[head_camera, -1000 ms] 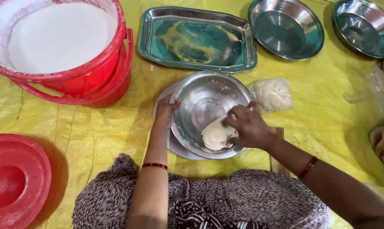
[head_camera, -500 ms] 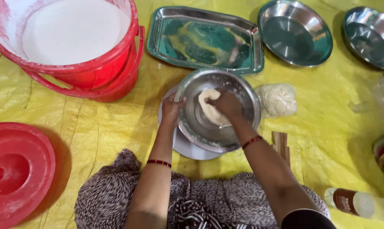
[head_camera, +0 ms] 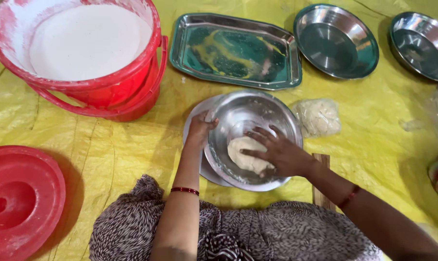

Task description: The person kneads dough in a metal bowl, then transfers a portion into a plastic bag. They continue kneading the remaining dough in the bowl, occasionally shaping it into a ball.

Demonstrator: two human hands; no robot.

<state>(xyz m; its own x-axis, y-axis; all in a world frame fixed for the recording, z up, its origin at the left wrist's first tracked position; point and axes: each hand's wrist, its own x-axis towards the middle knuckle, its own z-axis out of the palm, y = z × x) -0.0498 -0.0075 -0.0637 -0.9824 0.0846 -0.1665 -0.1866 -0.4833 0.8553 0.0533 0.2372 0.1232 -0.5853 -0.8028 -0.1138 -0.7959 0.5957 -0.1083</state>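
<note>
A steel mixing bowl [head_camera: 272, 108] rests tilted on a flat steel plate [head_camera: 195, 124] on the yellow sheet. My left hand [head_camera: 200, 129] grips the bowl's left rim. A pale lump of dough [head_camera: 241, 151] lies in the bottom of the bowl, and my right hand [head_camera: 279, 152] presses flat on it, fingers spread. A second lump of dough in clear plastic [head_camera: 318, 117] sits just right of the bowl.
A red bucket of white flour [head_camera: 86, 46] stands at the back left, its red lid [head_camera: 20, 200] at the near left. A rectangular steel tray [head_camera: 236, 50] and two round steel dishes [head_camera: 336, 41] [head_camera: 422, 46] line the back. A wooden piece [head_camera: 323, 162] lies under my right forearm.
My right hand has pulled the dough from the far side of the bowl back toward me and now presses it down. The left hand keeps hold of the rim.
</note>
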